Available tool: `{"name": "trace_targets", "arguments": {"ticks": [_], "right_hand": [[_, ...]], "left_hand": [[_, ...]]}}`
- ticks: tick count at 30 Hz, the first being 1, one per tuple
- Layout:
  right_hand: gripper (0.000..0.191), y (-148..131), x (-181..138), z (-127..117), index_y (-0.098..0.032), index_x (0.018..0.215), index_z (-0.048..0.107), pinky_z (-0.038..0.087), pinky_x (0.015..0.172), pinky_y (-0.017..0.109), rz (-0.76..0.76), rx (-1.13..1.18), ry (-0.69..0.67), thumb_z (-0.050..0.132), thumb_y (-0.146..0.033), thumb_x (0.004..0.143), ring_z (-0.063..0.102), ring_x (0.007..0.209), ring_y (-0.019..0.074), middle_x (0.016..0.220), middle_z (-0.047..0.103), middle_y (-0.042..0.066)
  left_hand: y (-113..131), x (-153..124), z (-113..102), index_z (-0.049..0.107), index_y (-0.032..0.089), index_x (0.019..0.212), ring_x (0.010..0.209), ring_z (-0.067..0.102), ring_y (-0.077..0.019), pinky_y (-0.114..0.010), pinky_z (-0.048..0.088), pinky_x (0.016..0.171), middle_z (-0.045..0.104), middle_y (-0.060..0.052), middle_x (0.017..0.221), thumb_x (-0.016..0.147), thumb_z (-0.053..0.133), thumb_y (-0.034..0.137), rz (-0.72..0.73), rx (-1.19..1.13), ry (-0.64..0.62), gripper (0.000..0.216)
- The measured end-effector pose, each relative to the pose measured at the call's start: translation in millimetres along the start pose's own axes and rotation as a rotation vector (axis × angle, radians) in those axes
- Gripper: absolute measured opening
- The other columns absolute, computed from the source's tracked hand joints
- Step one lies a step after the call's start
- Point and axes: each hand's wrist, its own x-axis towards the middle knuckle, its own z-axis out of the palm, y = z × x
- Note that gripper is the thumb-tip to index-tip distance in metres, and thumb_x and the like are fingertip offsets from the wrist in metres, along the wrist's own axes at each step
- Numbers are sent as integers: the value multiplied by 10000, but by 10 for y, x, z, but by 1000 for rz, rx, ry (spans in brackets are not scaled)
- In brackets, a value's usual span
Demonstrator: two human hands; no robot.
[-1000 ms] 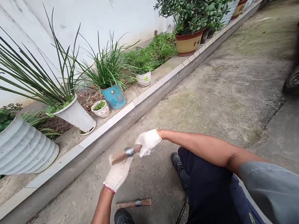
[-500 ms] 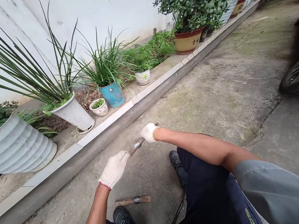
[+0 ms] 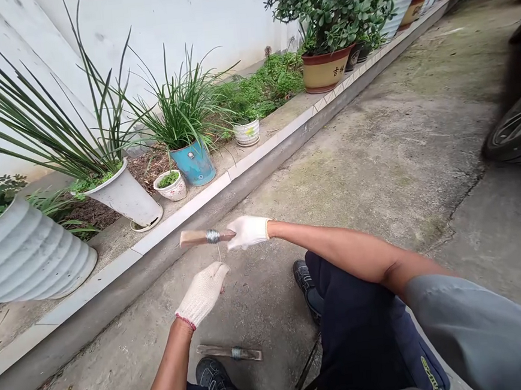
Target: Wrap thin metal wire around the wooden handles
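My right hand (image 3: 248,231), in a white knitted glove, grips one end of a short wooden stick (image 3: 192,238). The stick lies nearly level, pointing left, with silvery wire (image 3: 212,236) coiled round its middle. A thin strand of that wire hangs down to my left hand (image 3: 204,291), also gloved, whose closed fingertips pinch it just below the stick. On the concrete beside my shoe (image 3: 216,379) rests a second wooden stick (image 3: 215,350), likewise wound with wire at its middle.
A low tiled kerb (image 3: 185,210) runs diagonally past my hands. On it stand a ribbed white pot (image 3: 34,252), a tall white pot (image 3: 128,196), a blue pot (image 3: 195,164) and several others. A vehicle wheel (image 3: 519,132) is at the far right.
The stick has swung from slanted between both hands to nearly level, its left end now free. My left hand has come off the wood and holds the wire strand.
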Motion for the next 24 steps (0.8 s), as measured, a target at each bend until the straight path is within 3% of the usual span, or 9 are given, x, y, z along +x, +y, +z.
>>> {"name": "trace_targets", "arguments": {"ticks": [2,4,8,11,15,19,21,24], "right_hand": [[283,39,53,-42,-215,991,671,483,679,238,86,-188,176,601,-465,877,721,841,192,930,757,50],[250,76,76,-62,-218,1046,703,506,751,292,163,-368,204,590,-371,884,729,932,245,1013,765,97],[344,84,37,19,-163,1131,738,525,825,376,254,-571,-1,629,-154,804,729,1002,303,1065,761,177],[315,58,-40,137,-125,1018,770,518,817,383,179,-604,-204,677,-95,719,730,971,313,1035,762,199],[185,54,-148,197,-168,862,758,490,696,296,-45,-502,-470,742,-205,681,704,762,217,809,755,76],[312,34,-242,123,-176,963,734,455,607,231,-96,-20,-660,744,-338,697,652,648,141,740,721,2],[378,-4,-263,78,-176,1024,717,457,628,218,-99,186,-600,744,-379,707,655,675,131,768,728,-1],[321,-65,-213,37,-163,951,702,442,657,217,-74,202,-324,696,-433,777,637,670,126,734,715,11]], "left_hand": [[23,-4,3,554,220,755,656,593,-191,-284,379,647,599,15,642,1006,368,520,-10,39,-19,433],[28,-15,1,548,222,744,641,588,-187,-282,358,635,591,17,634,1013,363,492,-2,84,-33,424],[7,-42,-32,577,228,774,683,608,-192,-279,364,667,625,-2,683,1022,377,445,37,171,-14,385],[-34,-52,-97,656,233,849,803,652,-219,-277,394,727,699,-47,820,1026,405,424,45,242,-19,362],[-111,-53,-158,716,230,953,933,668,-243,-286,432,838,742,-81,1018,1023,444,417,65,264,27,337],[-125,-62,-103,709,199,960,873,649,-213,-288,467,826,733,-49,965,996,496,455,183,76,-37,335],[-92,-72,-63,698,174,915,778,631,-205,-297,479,757,715,-41,862,972,530,469,169,-32,-45,344],[-10,-81,-35,644,187,749,680,596,-187,-299,453,707,663,-18,723,1029,396,502,89,-13,-4,488]]}}
